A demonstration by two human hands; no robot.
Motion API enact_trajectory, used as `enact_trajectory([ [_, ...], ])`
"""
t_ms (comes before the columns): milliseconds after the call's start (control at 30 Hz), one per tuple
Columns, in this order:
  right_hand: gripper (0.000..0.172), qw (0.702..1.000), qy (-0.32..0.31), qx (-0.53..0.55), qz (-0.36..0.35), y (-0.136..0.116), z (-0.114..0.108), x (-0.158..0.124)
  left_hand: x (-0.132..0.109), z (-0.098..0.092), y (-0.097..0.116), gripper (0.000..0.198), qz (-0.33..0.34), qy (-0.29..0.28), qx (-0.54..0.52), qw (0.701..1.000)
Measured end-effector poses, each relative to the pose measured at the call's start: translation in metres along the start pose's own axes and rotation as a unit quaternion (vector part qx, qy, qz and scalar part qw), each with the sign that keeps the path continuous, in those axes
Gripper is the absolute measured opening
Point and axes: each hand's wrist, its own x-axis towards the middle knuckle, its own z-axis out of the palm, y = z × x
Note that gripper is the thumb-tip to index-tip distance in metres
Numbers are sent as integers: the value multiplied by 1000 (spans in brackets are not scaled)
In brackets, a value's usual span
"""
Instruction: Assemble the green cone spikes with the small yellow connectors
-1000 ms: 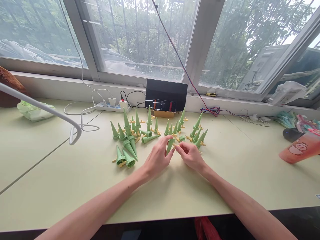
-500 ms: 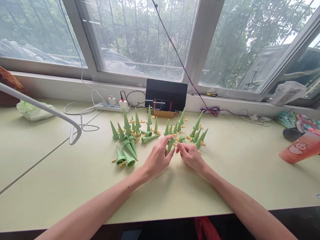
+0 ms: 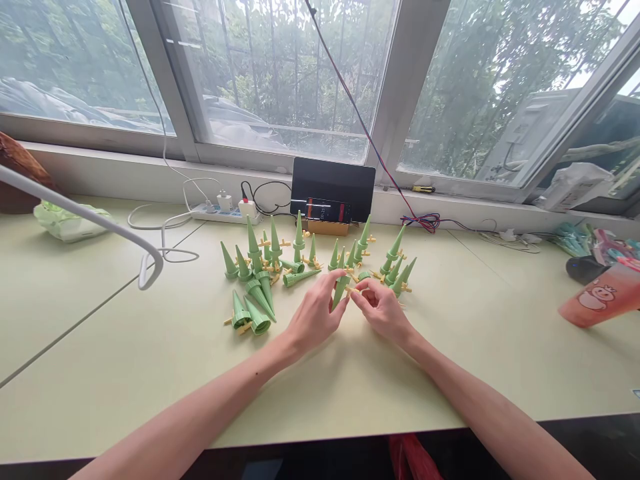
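Between the thumb and fingers of my left hand (image 3: 318,308) is a green cone (image 3: 341,291), its narrow end pointing down. My right hand (image 3: 381,308) pinches a small yellow piece (image 3: 353,291) at the cone's right side. Behind my hands stand several green cones with yellow pieces, some stacked, such as the tall stack (image 3: 391,252) at the right. More cones lie to the left, among them an open-ended one (image 3: 259,323) on its side.
A black tablet (image 3: 333,183) with a phone (image 3: 327,211) before it leans at the windowsill. A power strip (image 3: 215,213) and cables lie at the back left. A pink cup (image 3: 600,293) is at the right, a white curved bar (image 3: 100,217) at the left.
The fingers of my right hand have shifted slightly on the yellow piece beside the cone. My left hand has hardly moved.
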Motion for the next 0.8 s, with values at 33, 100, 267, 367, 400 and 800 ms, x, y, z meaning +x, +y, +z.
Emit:
enact_trajectory([
  [33,32,1000,-1,1,2,0,0,0,0,0,0,35,1,0,-1,1000],
  [100,36,1000,0,2,3,1,0,0,0,0,0,35,4,0,-3,1000],
  [267,44,1000,5,-11,-1,1,0,1,0,1,0,35,5,-3,-4,1000],
  [367,44,1000,3,-12,-2,1,0,1,0,1,0,35,2,-3,-3,1000],
  [400,43,1000,2,-10,-1,1,0,1,0,1,0,35,2,-3,-4,1000],
  [800,41,1000,2,-1,-4,1,0,1,0,0,1,34,-3,-14,-8,1000],
])
